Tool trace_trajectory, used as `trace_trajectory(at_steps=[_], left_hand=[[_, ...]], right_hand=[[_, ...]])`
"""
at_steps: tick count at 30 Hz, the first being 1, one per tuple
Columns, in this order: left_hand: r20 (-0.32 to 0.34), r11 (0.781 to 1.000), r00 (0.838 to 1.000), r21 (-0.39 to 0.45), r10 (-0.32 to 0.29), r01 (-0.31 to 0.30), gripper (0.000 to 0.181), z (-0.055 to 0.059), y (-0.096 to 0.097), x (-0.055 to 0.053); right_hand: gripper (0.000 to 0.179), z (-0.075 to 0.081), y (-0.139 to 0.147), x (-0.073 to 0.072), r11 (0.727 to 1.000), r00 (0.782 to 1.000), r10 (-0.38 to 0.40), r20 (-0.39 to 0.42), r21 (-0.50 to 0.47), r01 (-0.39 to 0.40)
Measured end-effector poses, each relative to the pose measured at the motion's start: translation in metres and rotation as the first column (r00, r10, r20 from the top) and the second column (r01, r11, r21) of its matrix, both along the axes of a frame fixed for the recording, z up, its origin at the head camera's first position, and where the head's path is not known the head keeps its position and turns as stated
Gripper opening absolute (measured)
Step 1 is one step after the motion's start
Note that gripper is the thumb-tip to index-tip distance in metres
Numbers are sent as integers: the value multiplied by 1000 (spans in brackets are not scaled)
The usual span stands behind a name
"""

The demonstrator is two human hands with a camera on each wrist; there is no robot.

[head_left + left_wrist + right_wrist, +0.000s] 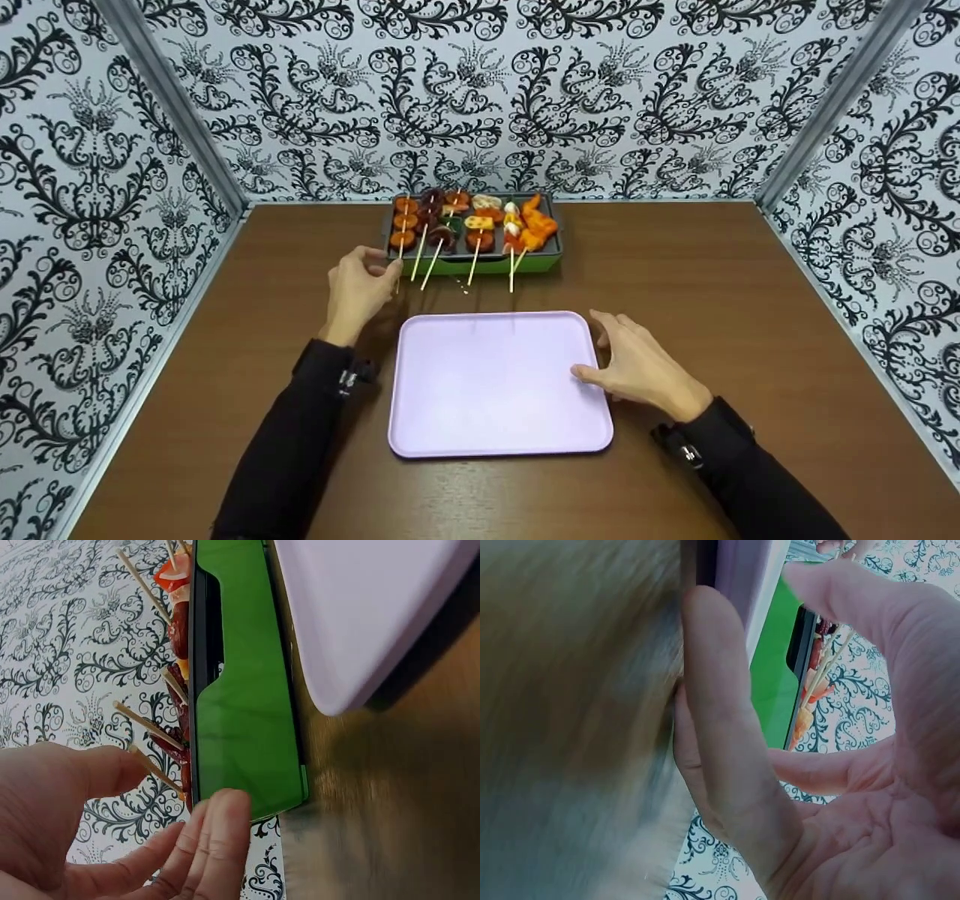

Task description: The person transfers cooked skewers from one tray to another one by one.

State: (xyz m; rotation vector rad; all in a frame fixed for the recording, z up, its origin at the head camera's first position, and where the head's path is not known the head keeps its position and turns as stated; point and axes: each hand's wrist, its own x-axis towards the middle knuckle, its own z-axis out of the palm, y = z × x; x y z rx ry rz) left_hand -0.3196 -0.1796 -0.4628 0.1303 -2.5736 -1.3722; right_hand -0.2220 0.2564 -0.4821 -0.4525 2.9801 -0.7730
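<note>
- Skewers lie side by side on the dark top of a green grill box at the back of the counter, bare stick ends pointing out over its near side.
- Leftmost skewer, threaded with round orange pieces, seems to be the one in question: the left grip is at the near end of its stick.
- Left grip is spread, thumb and fingers well parted; the thumb tip sits right by the stick end, though whether they touch I cannot tell.
- Right grip is spread too, at the right rim of the lavender tray, thumb over the tray, fingers outside; contact is unclear.
- Step in hand, as I judge it: reaching for a skewer, with no pinch made yet.
- Next move probably calls for bringing thumb and fingertips together on that thin stick, then lifting it without knocking the neighbouring ones.
</note>
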Motion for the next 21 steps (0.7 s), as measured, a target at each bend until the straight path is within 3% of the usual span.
trace_trajectory(at_steps=[3,8,11,15,18,21], left_hand=[[7,1000,1000,23,9,-9,34,0,-2,-3],[75,985,996,169,-39,26,32,0,-6,-5],[126,952,988,303,-92,50,33,0,-9,-7],[182,885,968,460,-173,71,36,1,-11,-8],[204,843,952,531,-227,87,38,1,-12,-8],[206,815,945,571,-256,97,39,1,-14,-8]], right_hand=[[95,0,0,-2,1000,1000,6,3,-11,-6],[85,0,1,-2,998,998,11,69,-59,-7],[79,0,2,-1,994,993,20,119,-112,-6],[71,1,2,0,986,986,24,166,-166,4],[68,1,2,1,980,980,18,200,-197,23],[66,2,3,1,977,976,25,215,-213,22]])
